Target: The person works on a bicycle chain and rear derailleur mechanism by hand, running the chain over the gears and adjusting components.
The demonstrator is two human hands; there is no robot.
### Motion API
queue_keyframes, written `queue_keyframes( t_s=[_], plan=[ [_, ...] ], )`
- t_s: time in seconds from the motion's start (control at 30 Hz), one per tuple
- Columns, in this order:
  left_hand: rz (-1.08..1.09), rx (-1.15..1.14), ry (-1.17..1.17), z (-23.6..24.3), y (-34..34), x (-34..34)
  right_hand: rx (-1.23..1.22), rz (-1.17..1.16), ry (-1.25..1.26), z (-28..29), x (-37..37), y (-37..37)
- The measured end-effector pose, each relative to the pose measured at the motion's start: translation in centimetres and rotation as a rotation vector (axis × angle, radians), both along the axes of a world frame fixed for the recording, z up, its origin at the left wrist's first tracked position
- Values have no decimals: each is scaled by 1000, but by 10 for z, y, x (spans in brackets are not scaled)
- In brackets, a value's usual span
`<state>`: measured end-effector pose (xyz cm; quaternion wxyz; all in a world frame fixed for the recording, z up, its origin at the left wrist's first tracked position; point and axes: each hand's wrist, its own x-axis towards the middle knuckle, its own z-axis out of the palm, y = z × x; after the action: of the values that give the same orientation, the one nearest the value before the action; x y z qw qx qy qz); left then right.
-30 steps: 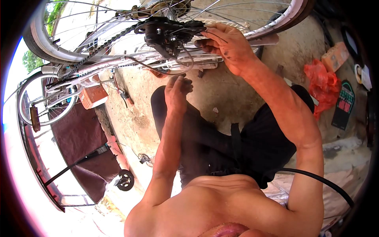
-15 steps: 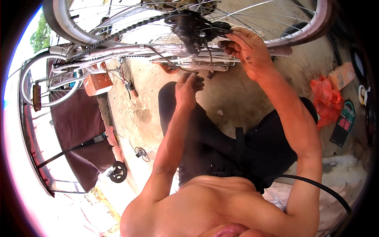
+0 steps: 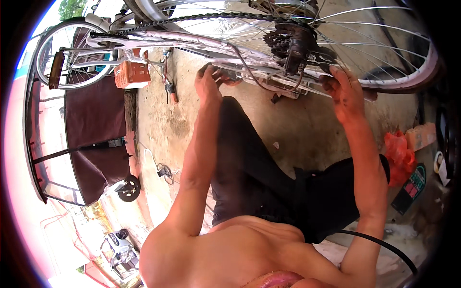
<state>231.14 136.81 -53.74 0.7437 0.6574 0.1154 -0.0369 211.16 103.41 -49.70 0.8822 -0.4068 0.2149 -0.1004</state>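
Note:
A white bicycle rests in front of me, with its spoked rear wheel (image 3: 432,67) at the upper right. The dark rear derailleur (image 3: 298,48) sits beside the sprockets (image 3: 276,42), and a chain (image 3: 206,17) stretches left from them. Just right of the derailleur, my right hand (image 3: 346,91) has thumb and fingers pinched, seemingly on a thin cable; the fingers partly hide it. My left hand (image 3: 210,85) is at the pale frame tubes (image 3: 192,42), its blackened fingers apart and half curled by the lower tube. Whether they touch it is unclear.
An orange-brown brick (image 3: 132,74) and a small tool with an orange grip (image 3: 172,93) lie left. To the right are a red plastic bag (image 3: 398,153), another brick (image 3: 421,136) and a dark green card (image 3: 410,188). A maroon-covered cart (image 3: 96,115) stands far left.
The view has shifted, so the bicycle appears farther right and lower. My left hand has moved left along the frame and its fingers have spread. My right hand stays by the derailleur.

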Motion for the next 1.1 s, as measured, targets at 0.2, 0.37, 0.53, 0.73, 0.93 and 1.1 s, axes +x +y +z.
queue_keyframes(
  t_s=[0.2,0.37,0.53,0.73,0.93,1.1],
  plan=[
    [103,110,-35,6,40,80,-16,-56,44,-3,-5,7],
    [46,143,-57,11,35,116,-49,-48,74,-10,-5,-1],
    [57,124,-17,20,43,115,-37,-67,110,-8,1,7],
    [-41,-6,-48,34,28,73,-69,-42,99,-9,-1,2],
    [-206,-358,-164,61,4,42,-89,-25,111,-8,2,4],
    [-206,-356,-170,75,-16,18,-110,18,143,-24,3,-8]
  ],
)
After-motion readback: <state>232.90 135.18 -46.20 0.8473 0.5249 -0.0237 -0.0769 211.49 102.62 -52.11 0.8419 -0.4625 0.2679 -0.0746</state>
